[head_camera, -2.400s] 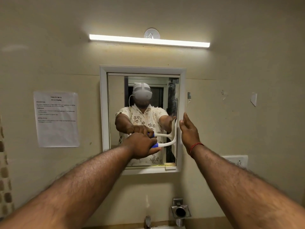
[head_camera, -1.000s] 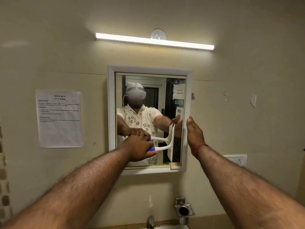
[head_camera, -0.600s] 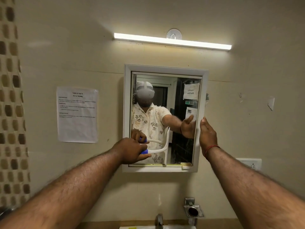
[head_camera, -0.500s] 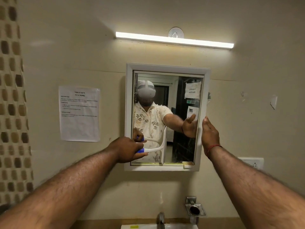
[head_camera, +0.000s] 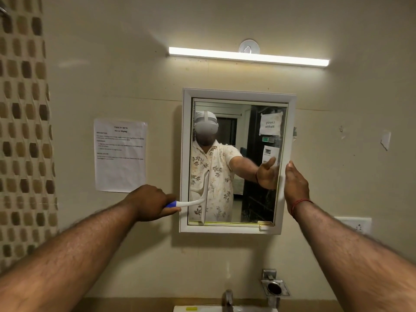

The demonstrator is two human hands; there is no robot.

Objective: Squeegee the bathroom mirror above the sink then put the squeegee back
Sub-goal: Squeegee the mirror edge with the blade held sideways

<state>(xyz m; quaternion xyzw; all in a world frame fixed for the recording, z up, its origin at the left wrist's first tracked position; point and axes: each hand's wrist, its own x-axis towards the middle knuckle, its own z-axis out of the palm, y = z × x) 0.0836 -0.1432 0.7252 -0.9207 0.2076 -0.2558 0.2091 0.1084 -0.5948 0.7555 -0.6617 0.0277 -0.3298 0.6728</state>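
We grip the squeegee point(head_camera: 205, 194) by its blue handle in the left hand point(head_camera: 148, 202), fingers curled round it, just left of the white-framed mirror point(head_camera: 238, 93). The white blade stands upright against the glass near its left edge, its lower end at the bottom of the glass. Our right hand point(head_camera: 295, 183) is flat, fingers straight, against the frame's right side. Sink point(head_camera: 202, 309) and tap point(head_camera: 228, 298) lie below.
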